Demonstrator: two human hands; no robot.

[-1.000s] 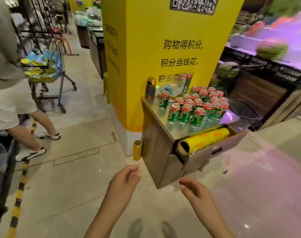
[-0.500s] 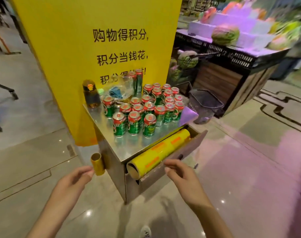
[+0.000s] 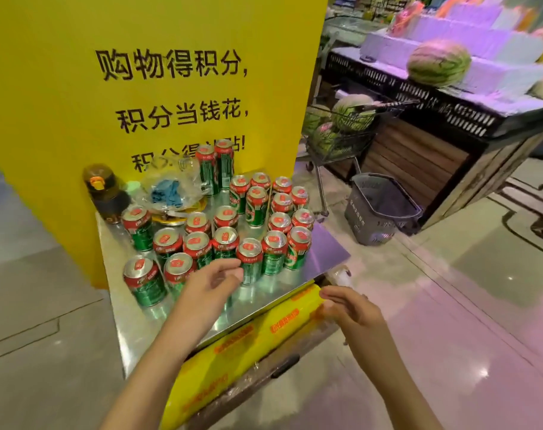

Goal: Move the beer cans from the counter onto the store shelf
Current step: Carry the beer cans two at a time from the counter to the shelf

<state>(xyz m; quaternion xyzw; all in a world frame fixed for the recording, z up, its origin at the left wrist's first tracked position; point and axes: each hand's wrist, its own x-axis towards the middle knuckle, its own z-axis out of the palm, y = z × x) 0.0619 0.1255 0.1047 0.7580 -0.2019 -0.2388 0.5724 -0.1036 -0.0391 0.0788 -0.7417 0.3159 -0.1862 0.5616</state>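
Steel counter (image 3: 183, 318) crowded with beer cans (image 3: 223, 240); hands (image 3: 208, 290) seemingly empty.

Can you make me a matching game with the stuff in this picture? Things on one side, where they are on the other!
Things:
1. beer cans
2. yellow wrap roll
3. watermelon
4. grey basket

Places:
A. on the floor beside the counter
B. in the open drawer under the counter top
C. standing on the shiny metal counter top
D. up on the purple-lit display stand

Pairs: 1-C, 2-B, 3-D, 4-A
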